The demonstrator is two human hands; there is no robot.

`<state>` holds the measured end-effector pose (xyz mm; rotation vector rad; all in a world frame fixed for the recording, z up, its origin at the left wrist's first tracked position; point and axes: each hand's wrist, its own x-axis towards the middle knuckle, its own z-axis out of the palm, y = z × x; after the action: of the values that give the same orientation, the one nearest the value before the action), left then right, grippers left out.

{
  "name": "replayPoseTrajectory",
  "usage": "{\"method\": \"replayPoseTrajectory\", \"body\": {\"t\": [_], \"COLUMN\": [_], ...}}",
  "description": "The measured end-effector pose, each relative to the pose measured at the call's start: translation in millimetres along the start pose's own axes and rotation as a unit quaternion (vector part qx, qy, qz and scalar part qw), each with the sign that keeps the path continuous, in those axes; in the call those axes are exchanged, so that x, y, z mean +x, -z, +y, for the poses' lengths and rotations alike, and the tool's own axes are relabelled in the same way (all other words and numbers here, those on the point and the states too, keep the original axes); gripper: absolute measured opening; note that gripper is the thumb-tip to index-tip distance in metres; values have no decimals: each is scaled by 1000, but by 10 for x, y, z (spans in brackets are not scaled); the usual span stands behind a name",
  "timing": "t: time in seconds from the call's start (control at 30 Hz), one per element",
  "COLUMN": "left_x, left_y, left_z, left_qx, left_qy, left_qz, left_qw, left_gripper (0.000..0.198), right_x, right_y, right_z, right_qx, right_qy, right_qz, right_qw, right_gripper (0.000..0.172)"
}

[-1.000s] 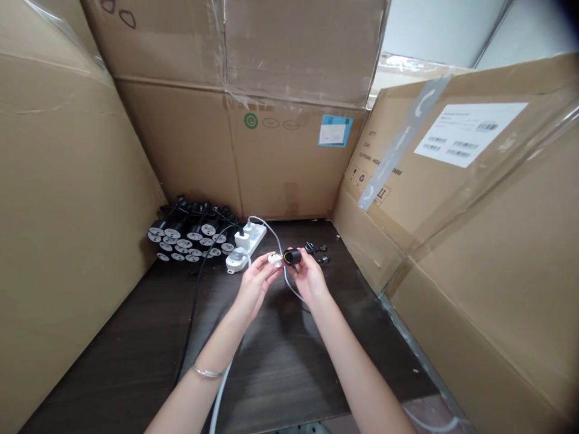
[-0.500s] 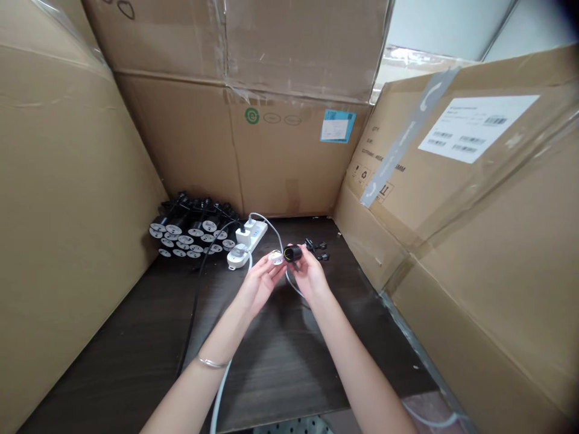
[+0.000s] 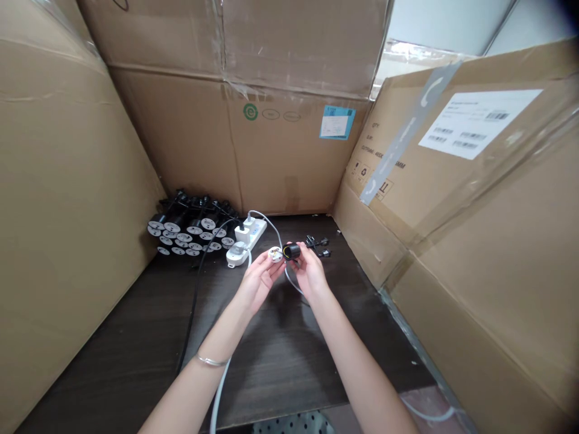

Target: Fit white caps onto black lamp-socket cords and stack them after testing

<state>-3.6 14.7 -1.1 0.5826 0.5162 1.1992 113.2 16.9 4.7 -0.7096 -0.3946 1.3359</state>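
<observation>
My left hand [image 3: 259, 280] has its fingers pinched on a white cap [image 3: 275, 255], and my right hand [image 3: 310, 271] has its fingers clenched around a black socket [image 3: 292, 251]. The two are just apart, held above the table [image 3: 271, 361], beside a power strip [image 3: 250, 235].

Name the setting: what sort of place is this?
Probably a warehouse assembly spot: cardboard cartons with a barcoded label around a dark bench, with a power strip and a heap of black electrical fittings.

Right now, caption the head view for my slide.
Left hand holds a white round fitting beside the black cylindrical socket in the right hand.
</observation>
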Motion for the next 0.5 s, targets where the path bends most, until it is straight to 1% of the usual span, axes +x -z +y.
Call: {"method": "replayPoseTrajectory", "body": {"t": [0.17, 0.27, 0.4, 0.5], "left_x": [-4, -18, -38, -44], "left_y": [-5, -21, -43, -40], "left_z": [-17, -30, -48, -69], "left_qx": [20, 49, 129, 205], "left_qy": [-21, -47, -98, -142], "left_qz": [7, 16, 28, 46], "left_qw": [1000, 998, 986, 967], "left_gripper": [20, 24, 33, 38], "right_x": [-2, 2, 0, -12], "right_y": [2, 6, 8, 4], "right_z": [8, 16, 47, 88], "right_qx": [-13, -18, -24, -23], "right_qy": [15, 19, 17, 11], "right_qz": [6, 11, 31, 48], "right_qw": [1000, 1000, 999, 999], "right_gripper": [15, 19, 22, 22]}}
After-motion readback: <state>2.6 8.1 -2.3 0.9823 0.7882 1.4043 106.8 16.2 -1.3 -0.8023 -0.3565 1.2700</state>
